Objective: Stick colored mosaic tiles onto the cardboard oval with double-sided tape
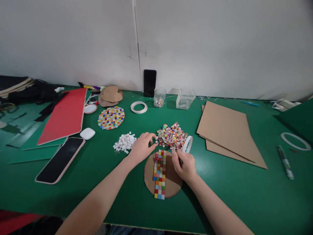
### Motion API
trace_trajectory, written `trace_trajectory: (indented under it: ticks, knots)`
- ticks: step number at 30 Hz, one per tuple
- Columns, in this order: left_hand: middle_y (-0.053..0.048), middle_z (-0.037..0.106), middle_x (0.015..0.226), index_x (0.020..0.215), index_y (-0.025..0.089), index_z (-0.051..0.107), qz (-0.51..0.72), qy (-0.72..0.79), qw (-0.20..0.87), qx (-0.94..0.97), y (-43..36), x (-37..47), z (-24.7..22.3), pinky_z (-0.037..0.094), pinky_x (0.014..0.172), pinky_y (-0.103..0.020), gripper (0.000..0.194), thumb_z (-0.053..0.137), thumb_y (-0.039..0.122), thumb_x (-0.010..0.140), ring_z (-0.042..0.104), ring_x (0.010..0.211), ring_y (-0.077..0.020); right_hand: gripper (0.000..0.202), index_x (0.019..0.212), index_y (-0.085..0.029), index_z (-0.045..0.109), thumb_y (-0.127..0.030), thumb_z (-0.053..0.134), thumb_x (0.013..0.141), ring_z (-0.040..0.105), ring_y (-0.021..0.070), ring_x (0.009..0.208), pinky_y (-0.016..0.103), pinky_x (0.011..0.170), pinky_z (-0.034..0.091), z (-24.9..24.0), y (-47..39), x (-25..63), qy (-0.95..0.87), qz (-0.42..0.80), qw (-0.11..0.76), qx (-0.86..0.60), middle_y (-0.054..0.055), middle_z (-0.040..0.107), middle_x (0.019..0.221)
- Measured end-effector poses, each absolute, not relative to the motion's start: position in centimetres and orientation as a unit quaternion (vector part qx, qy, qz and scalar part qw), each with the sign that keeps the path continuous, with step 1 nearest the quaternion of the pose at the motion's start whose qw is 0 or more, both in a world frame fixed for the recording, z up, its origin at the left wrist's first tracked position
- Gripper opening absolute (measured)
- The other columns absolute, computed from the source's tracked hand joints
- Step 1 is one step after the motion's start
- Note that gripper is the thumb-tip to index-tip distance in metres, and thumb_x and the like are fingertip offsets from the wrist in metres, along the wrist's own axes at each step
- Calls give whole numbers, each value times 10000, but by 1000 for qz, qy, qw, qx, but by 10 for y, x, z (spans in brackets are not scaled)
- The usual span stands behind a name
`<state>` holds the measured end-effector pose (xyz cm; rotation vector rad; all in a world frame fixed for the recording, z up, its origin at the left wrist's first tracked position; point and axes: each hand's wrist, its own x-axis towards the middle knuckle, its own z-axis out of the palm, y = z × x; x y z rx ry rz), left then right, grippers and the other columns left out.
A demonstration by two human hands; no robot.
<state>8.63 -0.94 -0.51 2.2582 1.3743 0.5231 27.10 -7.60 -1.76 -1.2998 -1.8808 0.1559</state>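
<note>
A round cardboard disc point(172, 181) lies in front of me, with a band of coloured mosaic tiles point(159, 174) running down its left half. Beyond it is a loose heap of mixed mosaic tiles point(172, 135). My left hand point(143, 147) reaches the heap's left edge, thumb and forefinger closed around a small tile. Over the disc's upper right, my right hand point(186, 164) is pinched, a pale tile showing at its fingertips. Right behind that hand a white tape roll point(187, 144) stands on edge; whether they touch I cannot tell. White scraps point(124, 143) are piled beside my left hand.
A finished-looking tiled disc point(111, 117), another tape roll point(139, 107), a cup point(159, 98) and a clear box point(185, 98) stand farther back. Cardboard sheets point(225, 129) and a pen point(285, 162) lie right; a phone point(60, 160) and red board point(65, 116) lie left.
</note>
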Motion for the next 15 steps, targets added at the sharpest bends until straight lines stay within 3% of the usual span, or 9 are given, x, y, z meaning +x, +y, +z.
trace_trajectory:
  ticks: [9, 15]
  knots:
    - [-21, 507, 842, 1060, 221, 489, 170, 492, 224, 824, -8, 83, -4, 410, 606, -269, 220, 459, 265, 846, 493, 799, -184, 341, 557, -216, 325, -194, 368, 895, 341, 84, 383, 224, 418, 257, -22, -68, 275, -707, 74, 439, -550, -54, 336, 469]
    - [-23, 501, 827, 994, 208, 480, 165, 497, 237, 818, -7, 86, -6, 408, 627, -284, 176, 457, 242, 823, 492, 802, -191, 343, 549, -209, 347, -195, 378, 891, 370, 75, 361, 208, 393, 266, -22, -69, 271, -711, 103, 439, -540, -51, 370, 443]
